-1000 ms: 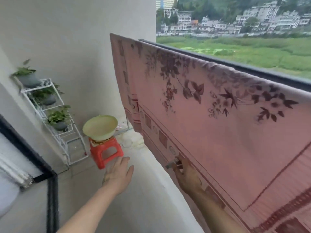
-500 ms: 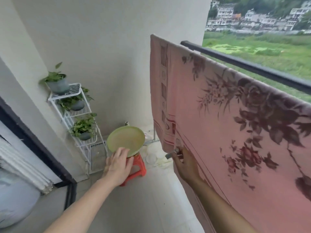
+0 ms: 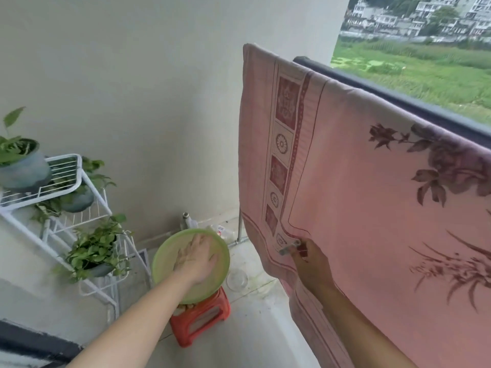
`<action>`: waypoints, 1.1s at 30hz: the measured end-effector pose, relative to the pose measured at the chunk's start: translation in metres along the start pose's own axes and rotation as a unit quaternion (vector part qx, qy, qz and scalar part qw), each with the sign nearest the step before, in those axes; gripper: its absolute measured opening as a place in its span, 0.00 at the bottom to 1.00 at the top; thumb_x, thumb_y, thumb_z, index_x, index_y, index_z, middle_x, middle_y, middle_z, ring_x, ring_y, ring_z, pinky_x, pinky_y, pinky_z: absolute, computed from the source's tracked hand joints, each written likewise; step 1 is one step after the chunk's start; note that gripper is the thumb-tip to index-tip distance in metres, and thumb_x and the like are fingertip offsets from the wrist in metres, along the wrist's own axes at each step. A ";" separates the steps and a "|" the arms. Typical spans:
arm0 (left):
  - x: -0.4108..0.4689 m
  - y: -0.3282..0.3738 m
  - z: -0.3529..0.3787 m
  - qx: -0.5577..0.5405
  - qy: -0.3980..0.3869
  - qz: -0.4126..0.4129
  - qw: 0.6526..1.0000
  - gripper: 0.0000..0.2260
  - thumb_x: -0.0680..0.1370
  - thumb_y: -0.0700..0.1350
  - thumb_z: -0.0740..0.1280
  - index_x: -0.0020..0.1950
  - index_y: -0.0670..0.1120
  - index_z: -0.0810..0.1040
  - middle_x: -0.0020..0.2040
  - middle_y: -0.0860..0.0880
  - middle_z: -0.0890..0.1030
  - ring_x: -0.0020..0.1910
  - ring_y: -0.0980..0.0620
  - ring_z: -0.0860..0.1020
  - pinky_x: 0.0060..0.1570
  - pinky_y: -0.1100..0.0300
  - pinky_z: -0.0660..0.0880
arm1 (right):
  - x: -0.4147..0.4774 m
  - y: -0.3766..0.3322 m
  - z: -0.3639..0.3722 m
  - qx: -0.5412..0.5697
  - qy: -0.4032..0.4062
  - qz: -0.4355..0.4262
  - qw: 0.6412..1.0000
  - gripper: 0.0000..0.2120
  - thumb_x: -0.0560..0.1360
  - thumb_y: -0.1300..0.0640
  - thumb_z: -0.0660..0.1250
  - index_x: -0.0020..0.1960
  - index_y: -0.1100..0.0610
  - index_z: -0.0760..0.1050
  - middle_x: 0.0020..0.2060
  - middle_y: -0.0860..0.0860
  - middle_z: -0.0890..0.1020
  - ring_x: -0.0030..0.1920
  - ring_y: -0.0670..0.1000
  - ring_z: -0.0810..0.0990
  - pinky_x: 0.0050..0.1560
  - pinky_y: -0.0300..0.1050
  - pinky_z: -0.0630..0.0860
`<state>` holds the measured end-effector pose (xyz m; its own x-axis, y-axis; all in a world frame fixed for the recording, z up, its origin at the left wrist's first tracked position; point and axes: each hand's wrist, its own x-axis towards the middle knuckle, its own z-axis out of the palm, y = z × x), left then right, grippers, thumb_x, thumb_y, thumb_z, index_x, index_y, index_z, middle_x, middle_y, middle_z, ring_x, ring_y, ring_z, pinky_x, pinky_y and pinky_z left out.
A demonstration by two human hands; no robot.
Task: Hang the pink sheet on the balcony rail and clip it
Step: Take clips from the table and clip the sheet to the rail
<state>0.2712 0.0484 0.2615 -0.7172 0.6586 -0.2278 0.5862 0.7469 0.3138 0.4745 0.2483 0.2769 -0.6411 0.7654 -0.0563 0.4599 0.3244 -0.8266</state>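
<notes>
So our right hand (image 3: 309, 258) is pinched around a small grey clip (image 3: 289, 247), thumb and fingers closed on it, and it's pressed right up against the lower border of the pink sheet (image 3: 358, 197). The clip pokes out to the left of our fingers, just touching the patterned strip of the fabric. Our left hand (image 3: 196, 257) is off to the left of that grip and a bit lower, palm down with fingers spread flat inside the green basin (image 3: 162, 266). Can't really tell if it's got hold of anything in there, the hand covers whatever's under it.

The basin sits on a little red stool (image 3: 202, 322), directly below our left hand. Further left of that there's a white wire rack (image 3: 66, 181) with potted plants (image 3: 95, 248) on its shelves.

Above and behind the right-hand grip, the sheet runs up and is draped over the dark balcony rail (image 3: 398, 99), hanging down on our side with its left edge loose near the wall (image 3: 159, 88). Beyond the rail it's just green field (image 3: 425, 73) and buildings, well away.
</notes>
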 end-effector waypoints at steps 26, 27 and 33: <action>0.328 -0.031 -0.070 -0.180 -0.028 -0.065 0.981 0.32 0.81 0.57 0.59 0.80 0.51 0.47 0.78 0.45 0.58 0.70 0.45 0.70 0.69 0.48 0.67 | 0.381 -0.112 0.095 0.018 -0.026 -0.076 0.997 0.10 0.80 0.52 0.65 0.61 0.52 0.76 0.49 0.44 0.80 0.46 0.38 0.78 0.44 0.32 0.72; 0.337 -0.034 -0.070 -0.185 -0.031 -0.055 0.981 0.32 0.81 0.57 0.59 0.80 0.51 0.48 0.78 0.46 0.59 0.70 0.45 0.70 0.69 0.48 0.67 | 0.386 -0.116 0.096 0.016 -0.015 -0.076 0.997 0.09 0.80 0.52 0.65 0.60 0.51 0.75 0.48 0.42 0.80 0.46 0.35 0.77 0.43 0.29 0.70; 0.393 -0.035 -0.060 -0.216 -0.056 -0.016 0.975 0.31 0.81 0.57 0.59 0.80 0.50 0.49 0.77 0.45 0.61 0.69 0.46 0.71 0.68 0.47 0.67 | 0.428 -0.143 0.110 -0.020 0.007 -0.089 0.996 0.06 0.81 0.51 0.64 0.57 0.49 0.73 0.49 0.41 0.80 0.47 0.33 0.76 0.46 0.27 0.70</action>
<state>-0.0538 0.2755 0.2168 -0.6732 0.6590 -0.3355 0.3336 0.6755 0.6576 0.0670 0.4683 0.3100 -0.7061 0.7013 0.0979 0.3635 0.4777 -0.7998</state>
